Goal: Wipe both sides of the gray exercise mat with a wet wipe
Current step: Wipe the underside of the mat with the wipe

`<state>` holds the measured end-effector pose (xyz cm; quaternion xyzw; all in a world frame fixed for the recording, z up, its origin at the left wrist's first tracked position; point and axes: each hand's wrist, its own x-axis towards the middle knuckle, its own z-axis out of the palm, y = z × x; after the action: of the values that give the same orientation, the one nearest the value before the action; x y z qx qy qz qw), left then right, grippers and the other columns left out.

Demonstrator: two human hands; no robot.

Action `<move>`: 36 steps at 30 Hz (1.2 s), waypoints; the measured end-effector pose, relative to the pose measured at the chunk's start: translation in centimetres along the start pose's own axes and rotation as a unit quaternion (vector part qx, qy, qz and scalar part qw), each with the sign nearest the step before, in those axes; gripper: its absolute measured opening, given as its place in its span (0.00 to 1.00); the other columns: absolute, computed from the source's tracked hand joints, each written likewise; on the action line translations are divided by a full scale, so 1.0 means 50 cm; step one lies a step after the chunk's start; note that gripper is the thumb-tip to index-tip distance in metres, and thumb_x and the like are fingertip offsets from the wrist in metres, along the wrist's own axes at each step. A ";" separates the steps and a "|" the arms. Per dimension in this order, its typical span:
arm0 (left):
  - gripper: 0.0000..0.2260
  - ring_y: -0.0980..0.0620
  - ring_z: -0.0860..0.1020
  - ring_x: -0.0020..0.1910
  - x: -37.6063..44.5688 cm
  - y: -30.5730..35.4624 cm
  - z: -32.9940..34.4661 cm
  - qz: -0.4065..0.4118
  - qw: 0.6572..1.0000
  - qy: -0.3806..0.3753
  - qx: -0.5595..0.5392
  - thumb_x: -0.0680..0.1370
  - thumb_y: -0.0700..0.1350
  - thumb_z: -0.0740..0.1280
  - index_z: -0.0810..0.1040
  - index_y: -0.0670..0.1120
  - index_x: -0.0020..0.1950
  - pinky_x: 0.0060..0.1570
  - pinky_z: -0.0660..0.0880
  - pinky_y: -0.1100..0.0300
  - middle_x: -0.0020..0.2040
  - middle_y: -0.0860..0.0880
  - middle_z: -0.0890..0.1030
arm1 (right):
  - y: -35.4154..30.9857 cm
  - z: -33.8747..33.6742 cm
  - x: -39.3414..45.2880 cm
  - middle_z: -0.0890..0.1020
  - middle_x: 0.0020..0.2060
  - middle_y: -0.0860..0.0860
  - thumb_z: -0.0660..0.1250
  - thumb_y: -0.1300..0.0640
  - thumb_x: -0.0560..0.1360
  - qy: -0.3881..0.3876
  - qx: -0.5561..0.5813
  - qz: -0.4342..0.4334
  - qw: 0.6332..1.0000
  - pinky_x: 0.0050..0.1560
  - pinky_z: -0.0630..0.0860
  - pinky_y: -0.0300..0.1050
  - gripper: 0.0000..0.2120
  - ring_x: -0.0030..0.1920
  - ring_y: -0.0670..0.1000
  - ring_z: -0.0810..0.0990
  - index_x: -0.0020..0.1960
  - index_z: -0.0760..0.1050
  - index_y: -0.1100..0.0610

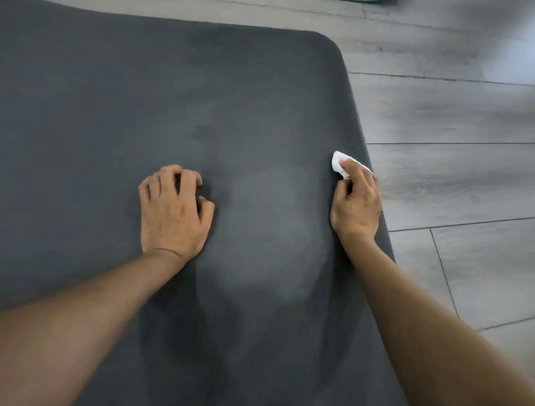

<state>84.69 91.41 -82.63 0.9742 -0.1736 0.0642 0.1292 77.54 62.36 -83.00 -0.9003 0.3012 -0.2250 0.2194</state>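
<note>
The gray exercise mat (179, 92) lies flat on the floor and fills most of the view, with a rounded far right corner. Darker damp patches and a paler patch show in its middle. My right hand (357, 203) holds a crumpled white wet wipe (338, 163) against the mat, close to its right edge. My left hand (173, 208) rests on the mat's middle with its fingers curled and propped on their tips, holding nothing.
Gray wood-look plank flooring (451, 179) runs along the right of the mat and behind its far edge. A dark green object (367, 1) just shows at the top edge of the view.
</note>
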 end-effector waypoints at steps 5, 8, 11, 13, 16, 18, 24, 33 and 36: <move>0.13 0.37 0.74 0.58 -0.035 0.003 -0.033 0.102 0.991 -0.051 0.067 0.80 0.46 0.56 0.76 0.42 0.58 0.58 0.70 0.42 0.57 0.42 0.78 | -0.005 -0.004 -0.003 0.76 0.62 0.40 0.57 0.61 0.77 -0.002 -0.002 -0.013 1.000 0.63 0.71 0.44 0.20 0.63 0.45 0.71 0.64 0.74 0.45; 0.27 0.38 0.64 0.77 -0.173 -0.027 -0.065 0.099 0.988 -0.108 0.056 0.82 0.52 0.55 0.64 0.42 0.80 0.74 0.63 0.41 0.79 0.41 0.66 | -0.004 -0.008 -0.002 0.75 0.65 0.41 0.55 0.62 0.78 -0.007 -0.014 -0.010 1.000 0.65 0.70 0.45 0.20 0.66 0.47 0.70 0.66 0.72 0.46; 0.29 0.41 0.56 0.82 -0.259 -0.047 -0.071 0.065 0.989 -0.126 0.028 0.82 0.53 0.54 0.58 0.47 0.83 0.79 0.56 0.41 0.83 0.44 0.58 | 0.002 -0.005 0.002 0.74 0.66 0.42 0.53 0.63 0.78 -0.017 -0.027 -0.006 0.999 0.67 0.68 0.44 0.21 0.67 0.48 0.70 0.66 0.72 0.48; 0.30 0.41 0.57 0.81 -0.257 -0.048 -0.064 0.047 0.991 -0.121 0.024 0.81 0.54 0.54 0.59 0.48 0.83 0.79 0.55 0.42 0.83 0.45 0.58 | -0.002 -0.005 -0.002 0.75 0.65 0.41 0.52 0.63 0.77 -0.019 -0.037 -0.007 0.999 0.67 0.67 0.41 0.22 0.66 0.47 0.71 0.64 0.73 0.47; 0.30 0.41 0.58 0.81 -0.250 -0.045 -0.056 0.055 0.992 -0.114 0.030 0.80 0.54 0.54 0.60 0.49 0.82 0.79 0.55 0.42 0.82 0.45 0.60 | -0.027 -0.017 -0.001 0.78 0.61 0.41 0.51 0.64 0.75 -0.013 -0.034 0.015 0.999 0.63 0.69 0.42 0.21 0.63 0.48 0.73 0.60 0.75 0.48; 0.30 0.41 0.58 0.81 -0.254 -0.047 -0.056 0.049 0.992 -0.110 0.023 0.80 0.55 0.54 0.60 0.49 0.82 0.79 0.55 0.42 0.82 0.45 0.60 | -0.077 -0.007 -0.016 0.79 0.58 0.42 0.53 0.64 0.74 -0.012 -0.014 0.039 0.999 0.58 0.68 0.38 0.20 0.62 0.50 0.75 0.56 0.78 0.50; 0.31 0.41 0.59 0.81 -0.254 -0.053 -0.053 0.055 0.993 -0.102 0.021 0.79 0.54 0.53 0.61 0.48 0.82 0.79 0.55 0.42 0.82 0.44 0.61 | -0.324 0.129 -0.221 0.81 0.60 0.55 0.60 0.64 0.73 -0.189 0.110 -0.201 0.955 0.64 0.69 0.45 0.18 0.62 0.56 0.77 0.60 0.80 0.59; 0.30 0.43 0.58 0.81 -0.253 -0.049 -0.054 0.041 0.995 -0.090 0.009 0.79 0.54 0.54 0.62 0.50 0.82 0.80 0.53 0.44 0.82 0.46 0.61 | -0.035 -0.088 -0.049 0.80 0.62 0.44 0.54 0.60 0.77 -0.092 -0.057 0.006 0.994 0.62 0.67 0.36 0.20 0.63 0.50 0.76 0.61 0.78 0.47; 0.30 0.43 0.58 0.81 -0.252 -0.047 -0.053 0.041 0.995 -0.086 0.016 0.79 0.54 0.54 0.62 0.50 0.82 0.80 0.53 0.45 0.82 0.46 0.61 | -0.061 -0.070 -0.075 0.80 0.58 0.49 0.52 0.61 0.75 -0.060 -0.068 0.081 0.993 0.56 0.71 0.44 0.19 0.58 0.55 0.77 0.57 0.77 0.51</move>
<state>73.59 98.33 -82.80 0.9701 -0.2225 -0.0123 0.0959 74.35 66.05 -79.60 -0.8976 0.3738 -0.1316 0.1930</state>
